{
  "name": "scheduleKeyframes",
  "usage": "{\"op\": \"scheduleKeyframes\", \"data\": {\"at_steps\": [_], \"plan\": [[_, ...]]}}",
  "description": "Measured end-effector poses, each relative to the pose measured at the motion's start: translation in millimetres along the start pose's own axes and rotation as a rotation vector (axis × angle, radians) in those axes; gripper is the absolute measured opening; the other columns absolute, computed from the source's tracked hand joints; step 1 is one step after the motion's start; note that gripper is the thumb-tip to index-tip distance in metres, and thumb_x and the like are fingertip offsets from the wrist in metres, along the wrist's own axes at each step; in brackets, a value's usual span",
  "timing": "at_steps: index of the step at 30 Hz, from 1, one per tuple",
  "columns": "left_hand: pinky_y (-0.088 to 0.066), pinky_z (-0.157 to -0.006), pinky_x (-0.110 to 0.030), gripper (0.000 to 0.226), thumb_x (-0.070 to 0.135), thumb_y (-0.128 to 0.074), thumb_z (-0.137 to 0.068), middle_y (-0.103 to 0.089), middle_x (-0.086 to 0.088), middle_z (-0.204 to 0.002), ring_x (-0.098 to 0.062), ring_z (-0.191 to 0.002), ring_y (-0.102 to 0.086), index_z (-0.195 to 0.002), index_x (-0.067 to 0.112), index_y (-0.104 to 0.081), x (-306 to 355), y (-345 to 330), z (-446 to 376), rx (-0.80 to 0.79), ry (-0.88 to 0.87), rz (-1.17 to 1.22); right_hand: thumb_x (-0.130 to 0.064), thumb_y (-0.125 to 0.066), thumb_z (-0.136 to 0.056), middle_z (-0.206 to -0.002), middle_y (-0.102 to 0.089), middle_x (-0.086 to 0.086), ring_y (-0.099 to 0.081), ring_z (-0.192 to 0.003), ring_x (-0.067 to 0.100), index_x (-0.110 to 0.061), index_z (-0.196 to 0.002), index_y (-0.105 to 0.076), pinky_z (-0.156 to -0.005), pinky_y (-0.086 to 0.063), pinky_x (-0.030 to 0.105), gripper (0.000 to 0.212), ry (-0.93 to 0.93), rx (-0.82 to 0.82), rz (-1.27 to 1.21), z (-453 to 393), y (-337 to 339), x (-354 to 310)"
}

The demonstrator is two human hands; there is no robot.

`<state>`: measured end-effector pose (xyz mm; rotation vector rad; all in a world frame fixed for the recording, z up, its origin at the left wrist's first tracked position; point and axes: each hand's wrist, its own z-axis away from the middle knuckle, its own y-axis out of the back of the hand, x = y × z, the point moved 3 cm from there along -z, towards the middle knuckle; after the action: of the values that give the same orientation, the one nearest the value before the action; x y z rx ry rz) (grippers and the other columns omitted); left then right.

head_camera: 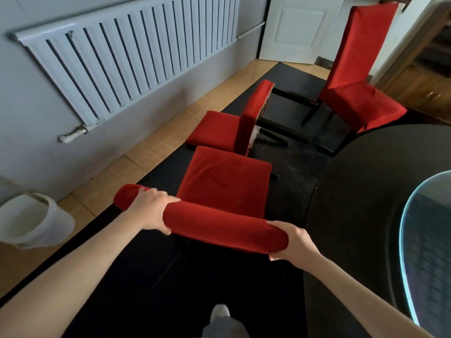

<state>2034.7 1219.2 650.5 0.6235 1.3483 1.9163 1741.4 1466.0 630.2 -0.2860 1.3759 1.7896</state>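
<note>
Both hands grasping the top rail of the nearest red chair (227, 179), which stands on the black mat (170, 276) just beside the round table (366, 179).

White bin (36, 220) noted at far left, near the mat edge. The left hand (151, 211) is wrapped around the rail (219, 225) near its left end, and the right hand (292, 242) clasps the right end. Recommended: keep the grip even and shift the chair level, so that it does not twist. Obstructions: a tipped chair (229, 128) lies just ahead of the seat, and the table edge is close on the right. An upright chair (353, 76) stands well beyond.
</note>
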Motion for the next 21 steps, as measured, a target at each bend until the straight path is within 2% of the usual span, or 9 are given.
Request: {"op": "scheduleKeyframes", "data": {"at_steps": [2,4,9,12,16,21], "plan": [[-0.04,-0.102,-0.044,0.092,0.07,-0.076,-0.051,-0.061,0.014,-0.122,-0.014,-0.115,-0.055,-0.134,0.043,-0.047,-4,-7,3,0.007,0.006,-0.003,-0.021,-0.09,-0.054,-0.122,-0.052,-0.014,-0.048,-0.109,0.004,-0.038,-0.134,-0.05,-0.095,-0.036,0.019,0.091,-0.004,-0.008,0.027,-1,-5,-5],[-0.04,-0.103,-0.044,0.093,0.071,-0.075,-0.051,-0.06,0.014,-0.124,-0.014,-0.116,-0.054,-0.135,0.042,-0.046,-6,-8,4,0.006,0.012,0.0,-0.026,-0.089,-0.056,-0.123,-0.052,-0.011,-0.051,-0.106,0.008,-0.039,-0.136,-0.046,-0.093,-0.04,0.022,0.092,-0.019,-0.042,0.096,-3,-5,-12],[-0.031,-0.11,-0.044,0.107,0.075,-0.071,-0.052,-0.051,0.011,-0.138,-0.016,-0.128,-0.045,-0.144,0.036,-0.035,-14,-15,7,0.041,0.008,0.02,-0.056,-0.083,-0.053,-0.131,-0.044,-0.003,-0.055,-0.11,0.022,-0.043,-0.141,-0.031,-0.092,-0.05,0.037,0.103,-0.108,-0.143,0.327,-12,-12,-38],[-0.025,-0.113,-0.044,0.112,0.076,-0.072,-0.048,-0.046,0.012,-0.143,-0.015,-0.132,-0.04,-0.145,0.036,-0.032,-29,-19,8,0.033,-0.003,0.056,-0.068,-0.078,-0.053,-0.138,-0.041,-0.001,-0.053,-0.117,0.027,-0.042,-0.147,-0.021,-0.094,-0.05,0.041,0.112,-0.183,-0.125,0.456,-17,-21,-49],[-0.03,-0.11,-0.042,0.11,0.078,-0.07,-0.048,-0.048,0.013,-0.14,-0.016,-0.13,-0.043,-0.143,0.039,-0.033,-47,-17,1,-0.011,-0.075,0.015,-0.066,-0.08,-0.051,-0.134,-0.046,-0.001,-0.056,-0.113,0.027,-0.043,-0.145,-0.024,-0.089,-0.052,0.041,0.111,-0.252,-0.093,0.494,-11,-27,-55],[-0.041,-0.098,-0.037,0.097,0.082,-0.063,-0.049,-0.057,0.014,-0.123,-0.017,-0.113,-0.052,-0.133,0.04,-0.042,-65,-17,-3,-0.018,-0.206,-0.031,-0.055,-0.084,-0.054,-0.125,-0.052,-0.002,-0.06,-0.107,0.026,-0.043,-0.139,-0.036,-0.088,-0.053,0.04,0.098,-0.326,-0.019,0.471,1,-42,-79]]}}
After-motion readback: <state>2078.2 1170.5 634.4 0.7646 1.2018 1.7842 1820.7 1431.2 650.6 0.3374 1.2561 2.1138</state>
